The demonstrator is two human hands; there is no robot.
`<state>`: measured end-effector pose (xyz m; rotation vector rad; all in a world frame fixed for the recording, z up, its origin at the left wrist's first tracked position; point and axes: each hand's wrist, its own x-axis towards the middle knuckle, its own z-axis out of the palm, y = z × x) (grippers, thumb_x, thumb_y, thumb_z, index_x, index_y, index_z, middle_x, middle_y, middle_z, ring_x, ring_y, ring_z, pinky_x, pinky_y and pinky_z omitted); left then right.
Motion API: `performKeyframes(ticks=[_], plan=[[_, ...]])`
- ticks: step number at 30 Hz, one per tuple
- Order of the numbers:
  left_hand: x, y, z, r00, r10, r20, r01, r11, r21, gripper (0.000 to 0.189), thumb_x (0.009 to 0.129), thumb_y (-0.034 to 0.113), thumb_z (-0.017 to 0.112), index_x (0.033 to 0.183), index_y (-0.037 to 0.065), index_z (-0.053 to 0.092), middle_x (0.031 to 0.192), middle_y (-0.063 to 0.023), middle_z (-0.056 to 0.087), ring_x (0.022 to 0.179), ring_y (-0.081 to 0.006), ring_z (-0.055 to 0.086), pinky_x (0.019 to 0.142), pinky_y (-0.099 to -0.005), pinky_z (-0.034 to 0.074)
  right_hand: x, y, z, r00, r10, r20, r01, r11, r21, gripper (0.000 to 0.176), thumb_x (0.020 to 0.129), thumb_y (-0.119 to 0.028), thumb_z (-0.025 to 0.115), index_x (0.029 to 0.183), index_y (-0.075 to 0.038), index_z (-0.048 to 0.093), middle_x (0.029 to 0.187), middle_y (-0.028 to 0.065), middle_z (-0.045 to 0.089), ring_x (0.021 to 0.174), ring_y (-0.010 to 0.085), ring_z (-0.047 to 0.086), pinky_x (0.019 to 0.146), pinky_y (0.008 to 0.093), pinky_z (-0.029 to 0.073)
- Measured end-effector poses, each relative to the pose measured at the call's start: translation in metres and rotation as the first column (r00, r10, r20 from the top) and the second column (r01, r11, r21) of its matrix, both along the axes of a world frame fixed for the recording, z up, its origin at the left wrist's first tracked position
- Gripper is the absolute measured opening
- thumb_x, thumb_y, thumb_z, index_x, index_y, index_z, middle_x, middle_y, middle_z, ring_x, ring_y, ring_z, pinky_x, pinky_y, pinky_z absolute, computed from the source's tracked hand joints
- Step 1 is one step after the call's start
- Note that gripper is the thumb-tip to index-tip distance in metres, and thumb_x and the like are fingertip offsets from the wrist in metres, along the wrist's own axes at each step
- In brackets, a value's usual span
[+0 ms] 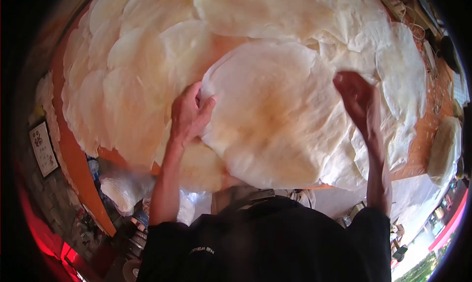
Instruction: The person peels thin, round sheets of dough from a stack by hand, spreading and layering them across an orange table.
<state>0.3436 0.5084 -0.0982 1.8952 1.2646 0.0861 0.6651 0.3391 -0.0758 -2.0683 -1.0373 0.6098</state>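
A large, thin, round dough sheet (pixel 268 100), pale with a browner middle, lies on top of other sheets in front of me. My left hand (pixel 190 114) is at its left edge, thumb over the rim and fingers curled partly out of sight, closed on it. By the sheet's right side is my right hand (pixel 356 100), drawn into a fist and slightly blurred. Whether that fist pinches a dough edge is hidden. Overlapping dough sheets (pixel 118 100) spread to the left, and more crumpled sheets (pixel 400 75) are layered at the right.
An orange-brown tabletop (pixel 425 142) shows between and around the sheets. A plastic-wrapped bundle (pixel 444 151) sits at the right edge. Below the table's left side are a white plastic bag (pixel 119 194) and a framed sign (pixel 43 149). Cords (pixel 418 29) lie at upper right.
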Motion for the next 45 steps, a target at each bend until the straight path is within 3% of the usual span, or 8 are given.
performKeyframes(ticks=[5, 8, 12, 21, 26, 31, 41, 45], plan=[[-0.007, -0.029, 0.011, 0.749, 0.44, 0.496, -0.033, 0.772, -0.635, 0.03, 0.089, 0.024, 0.064, 0.107, 0.001, 0.06, 0.095, -0.001, 0.064, 0.082, -0.007, 0.057, 0.073, -0.0245, 0.046, -0.103, -0.018, 0.011, 0.74, 0.075, -0.669, -0.207, 0.971, -0.121, 0.037, 0.079, -0.019, 0.075, 0.109, -0.002, 0.061, 0.08, 0.0062, 0.063, 0.071, 0.011, 0.057, 0.063, 0.027, 0.049], [-0.01, -0.041, 0.015, 0.67, 0.564, 0.483, -0.021, 0.664, -0.747, 0.028, 0.091, 0.023, 0.062, 0.109, 0.001, 0.059, 0.096, -0.0008, 0.063, 0.084, -0.0075, 0.058, 0.077, -0.0236, 0.046, -0.154, 0.011, 0.009, 0.803, 0.109, -0.586, -0.131, 0.991, 0.005, 0.06, 0.069, -0.034, 0.081, 0.114, -0.002, 0.059, 0.09, 0.0128, 0.062, 0.077, 0.0192, 0.06, 0.068, 0.0327, 0.051], [-0.011, -0.064, -0.001, 0.702, 0.569, 0.428, -0.164, 0.714, -0.681, 0.028, 0.092, 0.02, 0.06, 0.112, 0.0, 0.058, 0.102, -0.0041, 0.063, 0.089, -0.0089, 0.059, 0.08, -0.023, 0.047, -0.194, 0.023, 0.008, 0.985, 0.094, -0.142, -0.08, 0.991, 0.104, 0.066, 0.062, -0.034, 0.085, 0.114, -0.002, 0.058, 0.093, 0.0171, 0.063, 0.072, 0.0257, 0.064, 0.064, 0.0357, 0.053], [0.011, -0.069, 0.012, 0.695, 0.429, 0.577, 0.037, 0.78, -0.625, 0.028, 0.089, 0.009, 0.059, 0.115, 0.001, 0.056, 0.106, -0.0061, 0.063, 0.093, -0.0118, 0.06, 0.079, -0.0249, 0.049, -0.202, 0.008, 0.005, 0.992, 0.112, -0.063, -0.106, 0.99, 0.096, 0.065, 0.062, -0.017, 0.071, 0.121, -0.001, 0.049, 0.086, 0.025, 0.058, 0.074, 0.0421, 0.059, 0.066, 0.0461, 0.049], [0.003, -0.08, 0.012, 0.701, 0.5, 0.508, -0.01, 0.719, -0.695, 0.02, 0.088, 0.012, 0.062, 0.106, 0.003, 0.061, 0.094, -0.004, 0.065, 0.082, -0.0125, 0.062, 0.073, -0.0273, 0.05, -0.18, -0.022, 0.016, 0.991, 0.125, -0.041, -0.116, 0.979, 0.166, 0.033, 0.068, 0.003, 0.06, 0.101, 0.003, 0.062, 0.069, 0.0149, 0.064, 0.06, 0.0296, 0.063, 0.056, 0.0353, 0.049], [-0.035, -0.082, 0.058, 0.593, 0.546, 0.592, -0.14, 0.794, -0.591, 0.02, 0.09, 0.015, 0.06, 0.106, 0.002, 0.062, 0.095, -0.0049, 0.066, 0.083, -0.0133, 0.063, 0.075, -0.0294, 0.05, -0.122, -0.066, 0.097, 0.634, -0.018, -0.773, 0.08, 0.996, 0.042, 0.016, 0.091, -0.005, 0.054, 0.1, 0.002, 0.065, 0.072, 0.006, 0.065, 0.068, 0.013, 0.064, 0.056, 0.0286, 0.052], [-0.181, -0.077, -0.012, 0.46, 0.77, 0.442, -0.459, 0.632, -0.625, 0.03, 0.087, 0.012, 0.063, 0.115, 0.003, 0.057, 0.103, -0.0052, 0.064, 0.091, -0.0166, 0.062, 0.08, -0.0335, 0.051, 0.068, -0.146, 0.063, 0.851, -0.375, -0.367, 0.456, 0.876, 0.161, 0.024, 0.084, -0.009, 0.063, 0.106, 0.0, 0.067, 0.076, -0.0001, 0.062, 0.064, 0.0073, 0.054, 0.057, 0.0205, 0.042], [-0.186, -0.101, -0.031, 0.458, 0.798, 0.392, -0.576, 0.602, -0.553, 0.032, 0.087, 0.014, 0.064, 0.115, 0.001, 0.057, 0.104, -0.005, 0.064, 0.091, -0.014, 0.061, 0.079, -0.0291, 0.05, 0.108, -0.153, 0.024, 0.922, -0.231, -0.311, 0.307, 0.925, 0.223, 0.026, 0.083, -0.01, 0.06, 0.106, -0.002, 0.067, 0.071, -0.0029, 0.058, 0.061, 0.0053, 0.051, 0.057, 0.0181, 0.042]])
